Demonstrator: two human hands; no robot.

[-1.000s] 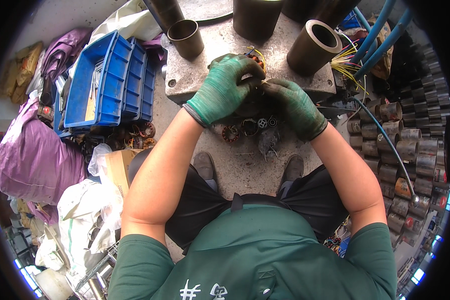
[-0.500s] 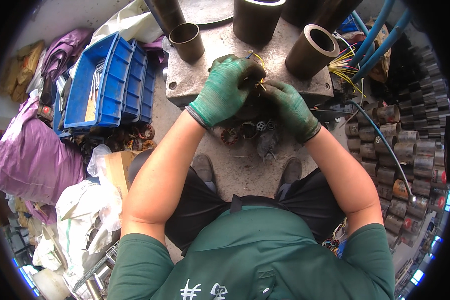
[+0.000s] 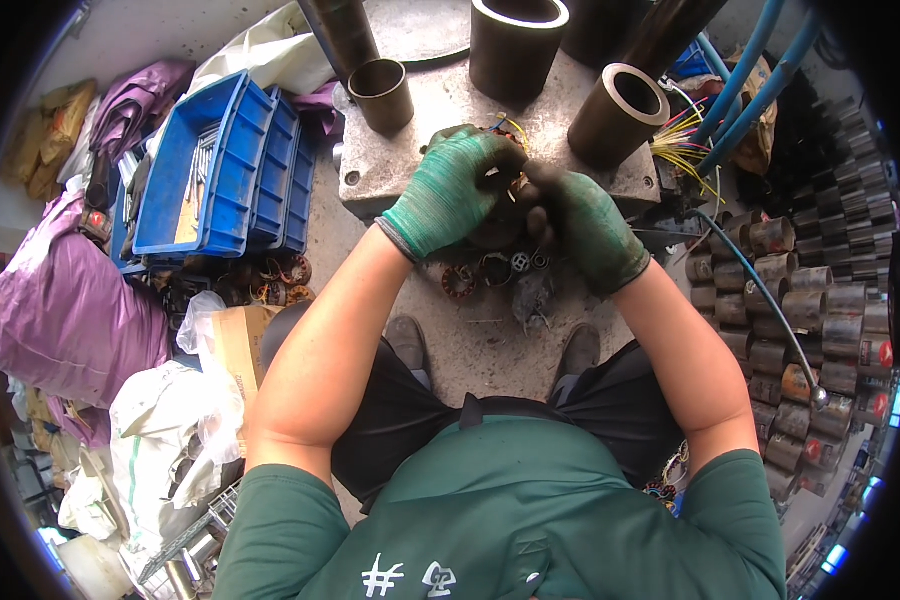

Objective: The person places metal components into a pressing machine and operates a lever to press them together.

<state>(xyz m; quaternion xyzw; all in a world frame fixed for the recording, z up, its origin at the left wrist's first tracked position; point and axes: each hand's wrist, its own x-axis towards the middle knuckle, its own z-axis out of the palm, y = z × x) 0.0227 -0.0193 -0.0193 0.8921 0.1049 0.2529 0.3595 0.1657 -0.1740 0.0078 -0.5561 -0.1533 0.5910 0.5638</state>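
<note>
Fingers of the left hand (image 3: 452, 185) curl round a wire-wound part (image 3: 499, 131), apparently steadying it; whether the blurred right hand (image 3: 598, 228) pinches, I cannot tell.

The right hand (image 3: 602, 230) has turned, its blurred fingers (image 3: 548, 182) apparently spread apart.

Wearing L glove (image 3: 448, 188) & R glove (image 3: 600, 232) in grn, smudged blk; dk grn shirt (image 3: 500, 475) w/ wht print (image 3: 382, 577), blk trousers (image 3: 395, 430). Seeing yel wire (image 3: 516, 125), blue crate (image 3: 235, 165), purple sack (image 3: 75, 310).
</note>
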